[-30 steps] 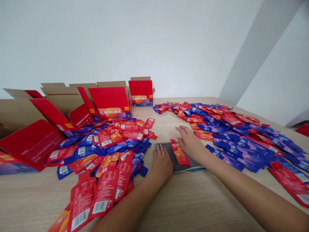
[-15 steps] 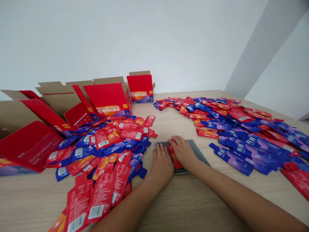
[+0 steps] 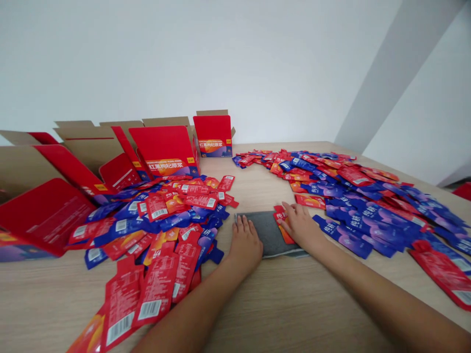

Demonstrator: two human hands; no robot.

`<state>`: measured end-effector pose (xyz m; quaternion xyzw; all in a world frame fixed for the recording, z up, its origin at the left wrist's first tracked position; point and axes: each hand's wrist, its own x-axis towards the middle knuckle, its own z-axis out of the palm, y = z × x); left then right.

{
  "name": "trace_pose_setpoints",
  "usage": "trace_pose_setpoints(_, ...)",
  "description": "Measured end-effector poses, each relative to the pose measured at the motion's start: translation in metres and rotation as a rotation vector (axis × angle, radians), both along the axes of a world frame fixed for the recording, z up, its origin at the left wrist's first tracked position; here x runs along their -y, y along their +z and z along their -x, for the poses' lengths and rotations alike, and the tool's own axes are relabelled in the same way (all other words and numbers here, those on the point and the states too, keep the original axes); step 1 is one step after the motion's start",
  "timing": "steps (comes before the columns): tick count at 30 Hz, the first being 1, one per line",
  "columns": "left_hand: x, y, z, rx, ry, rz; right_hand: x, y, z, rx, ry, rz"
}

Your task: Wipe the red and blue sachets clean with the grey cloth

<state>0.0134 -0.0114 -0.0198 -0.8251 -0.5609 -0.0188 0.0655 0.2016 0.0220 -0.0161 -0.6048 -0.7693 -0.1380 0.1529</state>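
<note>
1. The left hand (image 3: 246,244) is laid palm down on the left end of a grey cloth (image 3: 264,230); fingers are extended, nothing is gripped.
2. A red-and-orange pouch (image 3: 288,238) is placed on the cloth, toward its right end, and is partly covered by the right hand (image 3: 303,226).
3. The right hand's fingers are rested on the pouch; whether it is pinched or only pressed is not clear, as the underside of the hand is hidden.
4. The cloth is spread flat on a wood-grain table (image 3: 294,309), between two heaps.
5. Left heap (image 3: 176,206): red and blue pouches are piled loosely, many with barcodes turned up; a few red ones are strewn toward the near side.
6. Right heap (image 3: 331,181): red and blue pouches are mixed, and blue ones are bunched at its near side.
7. Red printed cartons (image 3: 165,152) are lined up at far left, flaps raised.
</note>
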Motion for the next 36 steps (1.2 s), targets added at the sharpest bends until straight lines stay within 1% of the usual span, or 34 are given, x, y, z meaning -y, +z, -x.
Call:
trace_pose_setpoints(5,-0.002,-0.004,0.0,0.013,0.001,0.007,0.009,0.002,-0.008,-0.124,0.063,0.089)
trace_pose_setpoints(7,-0.003,-0.006,0.001,0.02,0.004,-0.001,0.01,0.007,-0.007,-0.141,0.07,0.095)
trace_pose_setpoints(9,-0.003,-0.007,0.001,0.023,0.0,-0.011,0.011,0.016,0.0,-0.144,0.106,0.075)
trace_pose_setpoints(11,-0.002,-0.007,0.0,0.025,-0.006,-0.023,0.015,0.028,0.011,-0.2,0.201,0.046)
trace_pose_setpoints(13,-0.002,-0.005,0.0,0.022,-0.007,-0.022,0.02,0.039,0.022,-0.313,0.306,0.033)
trace_pose_setpoints(15,-0.001,-0.004,-0.001,0.006,-0.012,-0.012,0.024,0.045,0.03,-0.39,0.375,0.043)
trace_pose_setpoints(17,-0.001,-0.003,-0.001,-0.015,-0.017,-0.006,0.026,0.042,0.032,-0.35,0.414,0.1)
trace_pose_setpoints(19,-0.001,-0.003,-0.001,-0.02,-0.011,-0.007,0.028,0.03,0.032,-0.207,0.442,0.187)
trace_pose_setpoints(21,-0.001,-0.003,-0.001,-0.008,-0.002,-0.002,0.032,0.013,0.032,-0.031,0.441,0.234)
trace_pose_setpoints(23,-0.001,-0.004,-0.001,0.002,-0.002,0.009,0.035,0.0,0.035,0.113,0.411,0.224)
trace_pose_setpoints(25,-0.001,-0.003,-0.001,0.001,-0.007,0.02,0.035,-0.005,0.042,0.201,0.375,0.205)
trace_pose_setpoints(27,-0.001,-0.002,0.0,-0.001,-0.001,0.024,0.028,-0.002,0.05,0.251,0.35,0.21)
trace_pose_setpoints(30,-0.001,-0.002,0.0,0.008,0.012,0.02,0.006,0.01,0.058,0.296,0.293,0.238)
trace_pose_setpoints(33,-0.002,-0.003,0.0,0.015,0.01,0.014,-0.017,0.019,0.058,0.296,0.229,0.28)
trace_pose_setpoints(36,-0.003,-0.005,0.001,0.025,0.008,-0.001,-0.025,0.02,0.053,0.251,0.23,0.286)
